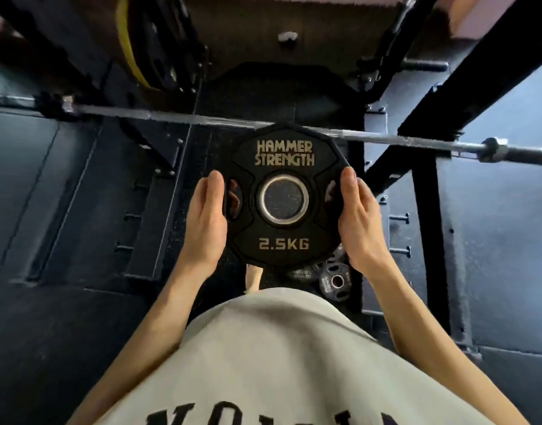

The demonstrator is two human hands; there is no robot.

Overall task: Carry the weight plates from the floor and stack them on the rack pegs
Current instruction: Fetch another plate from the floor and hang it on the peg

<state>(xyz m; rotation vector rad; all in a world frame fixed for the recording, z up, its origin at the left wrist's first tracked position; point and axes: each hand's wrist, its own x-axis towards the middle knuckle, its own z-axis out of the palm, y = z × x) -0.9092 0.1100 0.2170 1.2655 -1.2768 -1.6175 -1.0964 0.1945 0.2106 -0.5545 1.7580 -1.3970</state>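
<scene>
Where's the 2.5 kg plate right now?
Head view, centre: the plate is held off the floor between the left hand and right hand, just below the barbell.

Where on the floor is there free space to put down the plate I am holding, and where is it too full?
Bare floor lies to the left, between the barbell and the rack frame. It is crowded below the 2.5 kg plate, held by the left hand and right hand: small plates lie there by a bare foot.

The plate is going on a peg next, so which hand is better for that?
Probably the right hand. Both hands grip the plate, but the bare pegs stick out on the right. The left hand is farther off.
</scene>
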